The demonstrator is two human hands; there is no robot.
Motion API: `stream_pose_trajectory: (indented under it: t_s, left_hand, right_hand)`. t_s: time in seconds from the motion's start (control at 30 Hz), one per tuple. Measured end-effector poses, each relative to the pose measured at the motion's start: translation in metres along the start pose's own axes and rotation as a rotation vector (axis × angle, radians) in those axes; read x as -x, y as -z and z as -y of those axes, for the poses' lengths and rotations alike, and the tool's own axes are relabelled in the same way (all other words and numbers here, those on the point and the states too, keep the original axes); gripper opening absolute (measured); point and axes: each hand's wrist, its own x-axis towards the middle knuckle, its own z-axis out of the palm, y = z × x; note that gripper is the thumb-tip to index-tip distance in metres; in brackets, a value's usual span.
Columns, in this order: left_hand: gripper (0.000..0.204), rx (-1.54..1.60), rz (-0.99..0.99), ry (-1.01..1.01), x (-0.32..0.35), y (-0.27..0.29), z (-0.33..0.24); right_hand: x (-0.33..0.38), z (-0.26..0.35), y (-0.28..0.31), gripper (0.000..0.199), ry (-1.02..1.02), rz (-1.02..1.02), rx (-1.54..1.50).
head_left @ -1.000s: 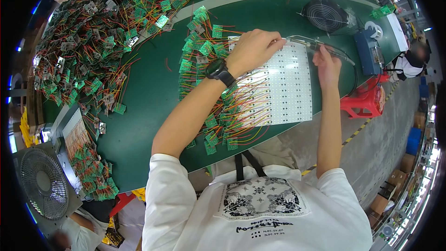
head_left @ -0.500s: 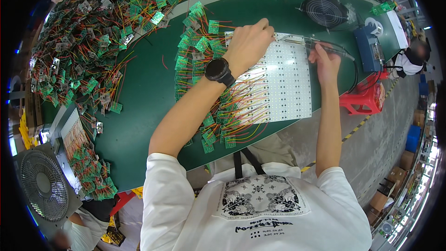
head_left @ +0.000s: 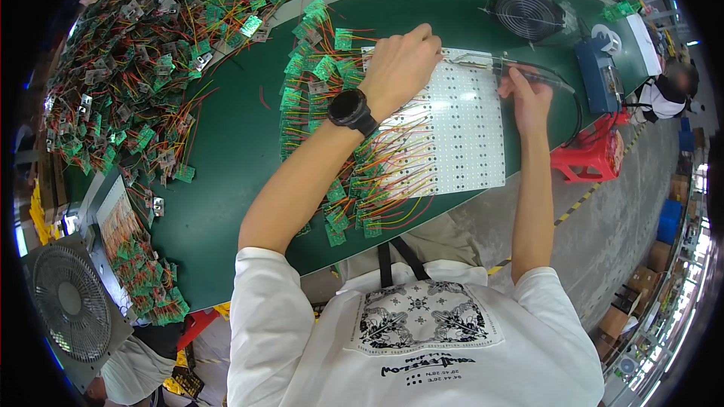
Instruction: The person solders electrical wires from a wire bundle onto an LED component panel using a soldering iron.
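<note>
My right hand (head_left: pixel 529 102) is closed around the handle of a soldering iron (head_left: pixel 544 77), whose metal front end points left over the far part of a white LED panel (head_left: pixel 479 132). Close to the tip, my left hand (head_left: pixel 403 64) has its fingers pinched at the panel's far edge. What they hold is hidden by the hand. Red and yellow wires (head_left: pixel 407 166) run across the panel's left half to rows of small green circuit boards (head_left: pixel 335 218). The left wrist wears a black watch (head_left: pixel 351 108).
A large heap of wired green boards (head_left: pixel 113 83) covers the table's left. Another wired panel (head_left: pixel 124 226) lies at the near left by a grey fan (head_left: pixel 72 294). A black fan (head_left: pixel 526 15) and a blue soldering station (head_left: pixel 598 79) stand at the far right, near a red stool (head_left: pixel 592 160).
The whole view has shifted slightly. Both hands keep nearly the same place over the panel, with the iron still in my right hand.
</note>
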Motion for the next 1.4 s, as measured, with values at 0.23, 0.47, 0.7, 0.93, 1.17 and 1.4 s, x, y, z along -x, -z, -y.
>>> stream_pose_trajectory:
  t_s: [0.23,0.47,0.7,0.93,1.17,1.4]
  left_hand:
    - [0.017,-0.012,0.003,-0.009,0.001,-0.001,0.001]
    - [0.017,-0.017,-0.006,-0.008,0.001,-0.002,0.002]
    - [0.017,-0.019,-0.016,-0.014,0.002,-0.004,0.002]
    - [0.017,-0.026,-0.014,-0.014,0.003,-0.005,0.003]
    - [0.017,-0.026,-0.011,-0.011,0.0,-0.007,0.002]
    - [0.02,0.012,-0.075,-0.046,-0.002,0.016,-0.004]
  right_hand:
    - [0.0,0.001,-0.002,0.021,0.012,0.011,0.007]
    - [0.0,-0.001,-0.002,0.02,0.027,0.026,0.006]
    - [0.0,0.0,-0.002,0.02,0.033,0.03,0.028]
    - [0.001,-0.001,-0.002,0.02,0.015,0.01,0.043]
    - [-0.001,0.0,0.002,0.018,0.013,-0.056,-0.085]
    - [-0.002,-0.003,-0.006,0.019,0.042,-0.07,-0.087]
